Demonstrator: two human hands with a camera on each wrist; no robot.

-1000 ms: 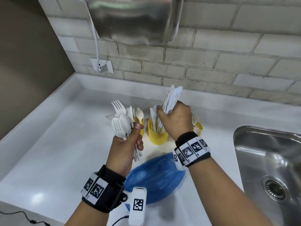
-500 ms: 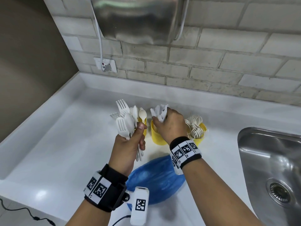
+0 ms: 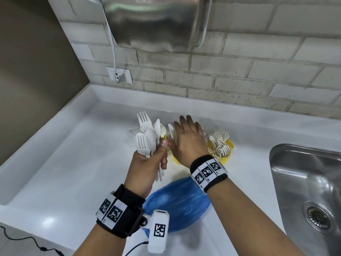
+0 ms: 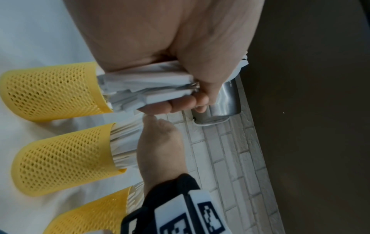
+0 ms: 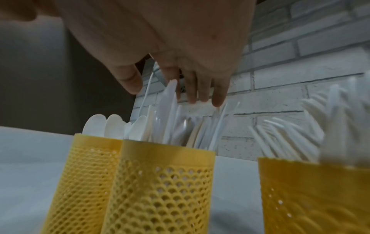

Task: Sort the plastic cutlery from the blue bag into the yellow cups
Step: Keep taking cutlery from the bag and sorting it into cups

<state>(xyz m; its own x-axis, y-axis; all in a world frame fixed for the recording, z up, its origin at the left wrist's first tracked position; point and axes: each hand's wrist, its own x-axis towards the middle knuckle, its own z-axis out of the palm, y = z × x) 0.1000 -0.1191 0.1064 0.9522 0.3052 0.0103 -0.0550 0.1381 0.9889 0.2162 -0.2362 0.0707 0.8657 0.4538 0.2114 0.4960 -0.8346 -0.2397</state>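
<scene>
A bundle of white plastic forks and spoons is gripped in the left hand. The right hand is held flat, fingers straight, over the knives in the middle yellow mesh cup; the blue bag lies just in front.

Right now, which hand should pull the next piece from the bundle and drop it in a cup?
Right. The right hand is open and empty, above the middle yellow cup. The left hand grips the cutlery bundle, so it likely serves best as the holder.
</scene>
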